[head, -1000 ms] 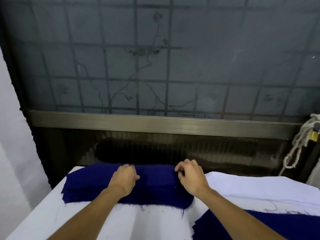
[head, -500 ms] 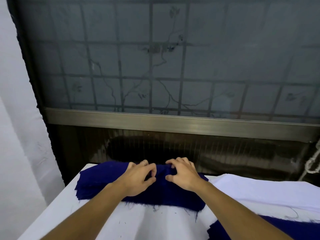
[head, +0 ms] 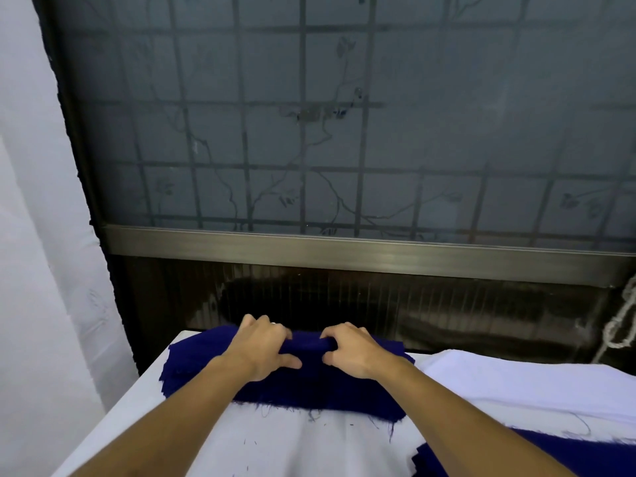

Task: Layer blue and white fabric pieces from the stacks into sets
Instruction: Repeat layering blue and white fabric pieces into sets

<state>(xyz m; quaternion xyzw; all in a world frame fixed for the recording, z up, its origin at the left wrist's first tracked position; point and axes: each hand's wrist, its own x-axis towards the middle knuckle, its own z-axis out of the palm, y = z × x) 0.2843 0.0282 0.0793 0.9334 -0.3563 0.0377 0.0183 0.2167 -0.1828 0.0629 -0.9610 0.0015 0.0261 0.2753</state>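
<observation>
Early, by the look of it: the blue stack (head: pixel 309 390) at the table's far left stands thick; the left hand (head: pixel 261 349) and right hand (head: pixel 354 352) each pinch a raised fold of its top layer; the white stack (head: pixel 516 376) lies just beside it; a blue pile (head: pixel 585 456) at lower right may be begun sets, I cannot tell. A white cloth (head: pixel 275 442) covers the table; white wall (head: pixel 34 235) at left, frosted grilled window (head: pixel 309 132) ahead, knotted rope (head: pixel 619 325) far right.
</observation>
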